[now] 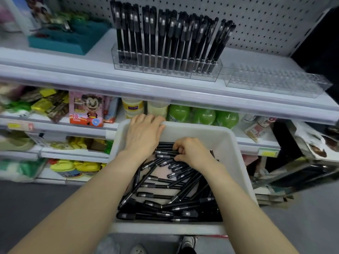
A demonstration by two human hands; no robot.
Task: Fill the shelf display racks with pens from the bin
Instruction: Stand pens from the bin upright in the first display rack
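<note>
White bin (211, 136) of black pens (165, 197), left hand (143, 134) gripping rim, right hand (192, 153) clutching some, clear rack (205, 75) stocked

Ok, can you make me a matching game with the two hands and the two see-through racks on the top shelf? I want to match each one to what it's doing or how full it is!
Things
1. left hand
2. right hand
3. clear plastic rack on the left
4. clear plastic rack on the right

States
A. empty
B. grips the far rim of the white plastic bin
C. packed with upright black pens
D. curled on loose black pens inside the bin

Pairs: 1-B, 2-D, 3-C, 4-A
</note>
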